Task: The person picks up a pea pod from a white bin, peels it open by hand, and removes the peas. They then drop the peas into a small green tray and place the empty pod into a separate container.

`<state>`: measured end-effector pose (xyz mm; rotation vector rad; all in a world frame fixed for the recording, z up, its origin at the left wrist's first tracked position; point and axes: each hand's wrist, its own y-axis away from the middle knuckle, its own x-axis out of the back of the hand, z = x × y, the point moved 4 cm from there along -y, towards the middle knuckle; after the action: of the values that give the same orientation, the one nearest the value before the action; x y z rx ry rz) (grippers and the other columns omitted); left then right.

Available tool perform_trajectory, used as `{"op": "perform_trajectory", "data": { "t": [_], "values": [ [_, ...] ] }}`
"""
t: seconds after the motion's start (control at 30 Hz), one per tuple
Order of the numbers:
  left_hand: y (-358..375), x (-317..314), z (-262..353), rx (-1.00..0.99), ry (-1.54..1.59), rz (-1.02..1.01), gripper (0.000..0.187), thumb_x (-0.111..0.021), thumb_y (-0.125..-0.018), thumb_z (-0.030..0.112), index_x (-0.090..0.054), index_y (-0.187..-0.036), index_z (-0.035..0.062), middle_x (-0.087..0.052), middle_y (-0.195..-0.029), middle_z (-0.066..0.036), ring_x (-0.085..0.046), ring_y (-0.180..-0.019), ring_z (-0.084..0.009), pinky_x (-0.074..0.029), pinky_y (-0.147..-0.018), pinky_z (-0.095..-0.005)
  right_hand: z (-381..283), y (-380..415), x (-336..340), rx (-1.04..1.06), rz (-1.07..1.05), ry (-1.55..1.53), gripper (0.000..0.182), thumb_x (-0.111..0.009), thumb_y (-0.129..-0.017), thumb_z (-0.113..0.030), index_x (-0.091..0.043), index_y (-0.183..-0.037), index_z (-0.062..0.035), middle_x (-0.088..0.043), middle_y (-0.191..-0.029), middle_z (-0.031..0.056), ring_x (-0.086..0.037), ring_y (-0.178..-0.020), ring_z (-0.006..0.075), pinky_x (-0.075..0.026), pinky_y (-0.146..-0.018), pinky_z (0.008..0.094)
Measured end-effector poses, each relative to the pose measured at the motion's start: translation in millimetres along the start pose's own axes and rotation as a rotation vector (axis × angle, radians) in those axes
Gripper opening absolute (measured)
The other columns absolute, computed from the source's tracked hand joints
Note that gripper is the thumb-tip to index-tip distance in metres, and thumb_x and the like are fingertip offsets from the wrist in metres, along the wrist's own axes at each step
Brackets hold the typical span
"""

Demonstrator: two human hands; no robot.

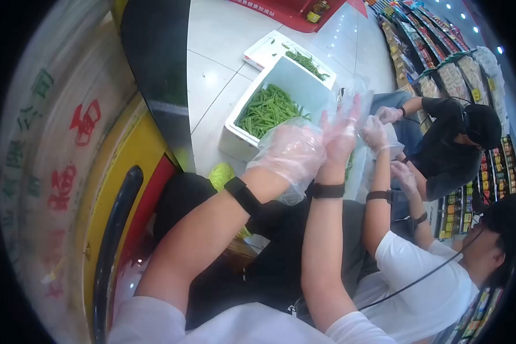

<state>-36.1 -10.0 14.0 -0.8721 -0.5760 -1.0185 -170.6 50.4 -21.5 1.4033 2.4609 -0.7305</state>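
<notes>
My left hand [292, 148] wears a clear, loose plastic glove that bunches around the wrist. Its fingers close in at the base of my right hand [343, 135], pinching the thin film there. A second clear plastic glove [355, 94] covers my right hand's fingers, which point up and stretch out, while the wrist stays bare. Dark bands circle both of my wrists. Just past my hands stands a white foam box [230, 123] with a heap of green beans or peppers [272, 109] inside.
A white foam lid [264, 49] with more green pods lies behind the box. At the right, a person in black [450, 149] and a person in white [424, 281] sit close, their hands gloved too. Shelves of packets [421, 40] stand beyond. A yellow-edged stack [112, 189] borders the left.
</notes>
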Motion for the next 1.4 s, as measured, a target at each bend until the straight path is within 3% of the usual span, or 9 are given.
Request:
{"op": "perform_trajectory", "data": {
  "t": [0.2,0.3,0.5,0.57,0.7,0.77,0.97,1.23,1.4],
  "values": [
    [3.3,-2.7,2.7,0.012,0.019,0.015,0.022,-0.058,-0.077,0.020,-0.067,-0.065,0.0041,-0.064,-0.068,-0.019,-0.065,-0.063,-0.0327,-0.051,-0.057,-0.0431,-0.5,6.7,-1.9,-0.037,0.019,0.203,0.050,-0.038,-0.101,-0.026,-0.025,-0.148,-0.0185,-0.019,-0.155,0.0051,-0.018,-0.142,0.0228,-0.015,-0.111,0.0515],
    [3.4,-3.8,0.4,0.103,0.061,-0.055,0.024,-0.057,-0.079,0.021,-0.067,-0.066,0.0030,-0.064,-0.068,-0.020,-0.064,-0.064,-0.0343,-0.051,-0.059,-0.0439,-12.0,14.0,-11.1,0.102,0.123,0.165,0.050,-0.041,-0.098,-0.012,-0.028,-0.146,-0.0021,-0.030,-0.151,0.0094,-0.033,-0.135,0.0206,-0.026,-0.110,0.0325],
    [0.6,0.8,-1.7,0.075,0.144,-0.040,0.032,-0.052,-0.083,0.026,-0.066,-0.068,0.0005,-0.063,-0.068,-0.022,-0.063,-0.066,-0.0368,-0.051,-0.061,-0.0446,-8.7,0.1,-2.4,0.177,-0.005,0.058,0.063,-0.040,-0.100,-0.036,-0.010,-0.152,-0.0164,-0.009,-0.158,0.0062,-0.012,-0.144,0.0242,-0.017,-0.114,0.0416],
    [-0.8,-4.1,0.5,0.014,0.178,0.022,0.031,-0.052,-0.083,0.026,-0.066,-0.069,0.0017,-0.063,-0.068,-0.021,-0.064,-0.067,-0.0359,-0.051,-0.061,-0.0451,-23.0,11.8,-21.5,-0.067,-0.067,-0.071,0.074,-0.036,-0.095,-0.059,-0.002,-0.152,-0.0263,-0.002,-0.158,0.0048,-0.006,-0.144,0.0294,-0.009,-0.113,0.0527],
    [-1.5,-2.8,8.8,0.039,0.081,-0.076,0.030,-0.052,-0.083,0.024,-0.066,-0.069,0.0021,-0.063,-0.068,-0.021,-0.064,-0.064,-0.0352,-0.051,-0.058,-0.0450,-3.4,2.6,-12.6,-0.252,-0.048,-0.218,0.077,-0.038,-0.087,-0.071,-0.014,-0.150,-0.0333,-0.013,-0.156,-0.0014,-0.020,-0.140,0.0320,-0.020,-0.107,0.0580],
    [1.1,-11.6,9.1,0.028,0.072,-0.027,0.023,-0.056,-0.078,0.021,-0.066,-0.067,0.0033,-0.063,-0.065,-0.018,-0.064,-0.061,-0.0326,-0.051,-0.055,-0.0435,3.1,0.8,-9.1,-0.261,0.096,0.079,0.084,-0.037,-0.083,-0.076,-0.015,-0.150,-0.0301,-0.019,-0.154,0.0012,-0.023,-0.138,0.0339,-0.020,-0.107,0.0596],
    [-3.6,9.8,36.8,-0.200,0.054,0.280,0.014,-0.061,-0.071,0.018,-0.067,-0.066,0.0050,-0.063,-0.063,-0.014,-0.064,-0.060,-0.0285,-0.050,-0.052,-0.0403,-6.9,-5.1,-7.7,-0.275,0.029,-0.200,0.088,-0.042,-0.083,-0.075,-0.017,-0.150,-0.0227,-0.019,-0.153,0.0050,-0.022,-0.139,0.0321,-0.017,-0.109,0.0576],
    [8.9,-26.3,38.3,-0.236,-0.091,0.025,0.012,-0.063,-0.069,0.017,-0.067,-0.066,0.0065,-0.064,-0.066,-0.011,-0.065,-0.062,-0.0261,-0.050,-0.053,-0.0385,-11.8,-4.4,-4.6,-0.281,-0.010,-0.259,0.080,-0.054,-0.082,-0.066,-0.032,-0.143,-0.0212,-0.032,-0.144,0.0038,-0.031,-0.133,0.0313,-0.021,-0.108,0.0573],
    [-8.7,-4.9,53.4,-0.239,-0.021,0.269,0.011,-0.064,-0.068,0.017,-0.068,-0.066,0.0068,-0.064,-0.064,-0.011,-0.065,-0.062,-0.0259,-0.050,-0.052,-0.0381,-17.7,-3.6,8.6,-0.249,0.123,-0.325,0.075,-0.054,-0.086,-0.059,-0.028,-0.145,-0.0211,-0.029,-0.146,0.0063,-0.031,-0.132,0.0334,-0.025,-0.107,0.0581]
  ]
}}
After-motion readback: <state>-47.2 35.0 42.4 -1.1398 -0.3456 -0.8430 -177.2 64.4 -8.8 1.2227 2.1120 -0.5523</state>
